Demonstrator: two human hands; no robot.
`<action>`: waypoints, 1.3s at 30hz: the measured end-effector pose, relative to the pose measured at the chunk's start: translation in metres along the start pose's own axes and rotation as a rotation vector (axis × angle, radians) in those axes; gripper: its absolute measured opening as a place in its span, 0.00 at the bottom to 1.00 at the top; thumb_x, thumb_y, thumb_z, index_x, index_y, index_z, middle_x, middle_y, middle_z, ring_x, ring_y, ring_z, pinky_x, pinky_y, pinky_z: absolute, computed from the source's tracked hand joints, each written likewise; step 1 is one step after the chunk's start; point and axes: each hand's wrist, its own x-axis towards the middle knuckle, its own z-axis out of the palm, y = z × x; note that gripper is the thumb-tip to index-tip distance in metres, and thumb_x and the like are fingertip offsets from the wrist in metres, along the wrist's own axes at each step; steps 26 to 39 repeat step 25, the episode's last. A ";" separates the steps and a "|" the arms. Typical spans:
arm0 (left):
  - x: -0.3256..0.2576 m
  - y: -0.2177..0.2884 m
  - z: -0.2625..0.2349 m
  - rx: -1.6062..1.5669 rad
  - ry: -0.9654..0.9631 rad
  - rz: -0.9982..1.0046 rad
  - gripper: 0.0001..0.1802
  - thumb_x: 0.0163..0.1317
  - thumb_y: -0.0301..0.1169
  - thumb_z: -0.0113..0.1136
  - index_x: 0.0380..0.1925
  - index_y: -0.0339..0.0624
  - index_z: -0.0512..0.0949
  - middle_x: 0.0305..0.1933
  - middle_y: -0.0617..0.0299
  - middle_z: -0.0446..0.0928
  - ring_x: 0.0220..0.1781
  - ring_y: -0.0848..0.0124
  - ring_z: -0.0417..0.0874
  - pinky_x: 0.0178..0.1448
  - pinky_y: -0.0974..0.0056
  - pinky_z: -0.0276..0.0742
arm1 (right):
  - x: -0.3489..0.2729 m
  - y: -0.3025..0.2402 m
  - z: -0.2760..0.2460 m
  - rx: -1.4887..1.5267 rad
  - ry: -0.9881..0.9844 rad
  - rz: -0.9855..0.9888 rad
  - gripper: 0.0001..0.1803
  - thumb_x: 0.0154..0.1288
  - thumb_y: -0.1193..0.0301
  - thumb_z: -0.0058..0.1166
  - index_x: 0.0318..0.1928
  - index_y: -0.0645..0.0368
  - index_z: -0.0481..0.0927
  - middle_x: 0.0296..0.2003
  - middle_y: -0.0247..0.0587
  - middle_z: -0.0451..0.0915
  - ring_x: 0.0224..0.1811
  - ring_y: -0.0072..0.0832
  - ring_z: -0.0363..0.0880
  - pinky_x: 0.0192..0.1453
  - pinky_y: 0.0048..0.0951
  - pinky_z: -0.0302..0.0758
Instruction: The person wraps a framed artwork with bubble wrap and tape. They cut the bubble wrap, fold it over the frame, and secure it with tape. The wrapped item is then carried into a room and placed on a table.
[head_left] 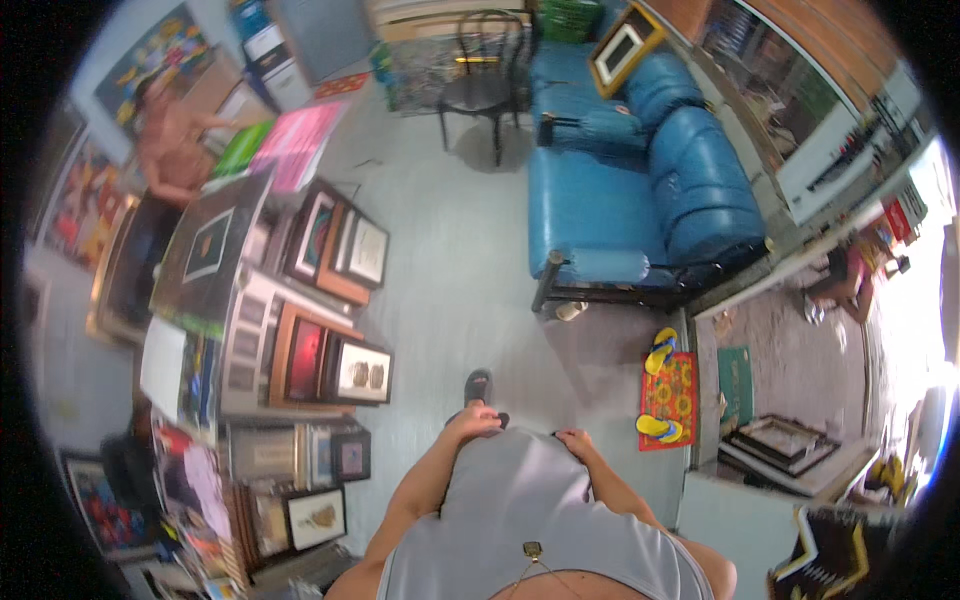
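My left hand (475, 424) is low in front of my grey top (525, 480), its fingers curled together. A small dark shape shows at its fingertips; I cannot make out whether it is held or lies beyond. On the other side of the top, my right hand (575, 444) is also closed, with a tiny dark bit by its fingers. What either hand holds, if anything, is too small to name. Just beyond my left hand, a foot in a dark sandal (479, 386) is on the grey floor (440, 300). A pendant (533, 549) hangs at my chest.
Framed pictures (364, 371) lean against a cluttered counter (205, 260) at left, where another person (172, 140) sits. A blue sofa (595, 205) and black chair (482, 95) stand ahead. Yellow-and-blue flip-flops (660, 430) lie on a floral mat (670, 395) by the doorway; another person (850, 275) is outside.
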 end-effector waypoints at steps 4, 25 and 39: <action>0.012 0.062 -0.086 -0.217 0.056 -0.116 0.17 0.52 0.37 0.58 0.39 0.38 0.77 0.41 0.57 0.79 0.41 0.67 0.78 0.44 0.62 0.72 | -0.008 -0.073 -0.010 0.202 0.164 0.054 0.18 0.50 0.56 0.55 0.40 0.49 0.82 0.37 0.42 0.81 0.44 0.34 0.77 0.51 0.32 0.70; 0.132 0.052 -0.094 0.460 -0.289 -0.208 0.25 0.47 0.50 0.59 0.38 0.44 0.80 0.42 0.51 0.78 0.46 0.65 0.79 0.53 0.61 0.71 | -0.033 0.000 0.038 0.610 0.588 0.489 0.23 0.48 0.57 0.60 0.39 0.63 0.81 0.38 0.49 0.80 0.45 0.35 0.78 0.53 0.31 0.69; 0.132 0.052 -0.094 0.460 -0.289 -0.208 0.25 0.47 0.50 0.59 0.38 0.44 0.80 0.42 0.51 0.78 0.46 0.65 0.79 0.53 0.61 0.71 | -0.033 0.000 0.038 0.610 0.588 0.489 0.23 0.48 0.57 0.60 0.39 0.63 0.81 0.38 0.49 0.80 0.45 0.35 0.78 0.53 0.31 0.69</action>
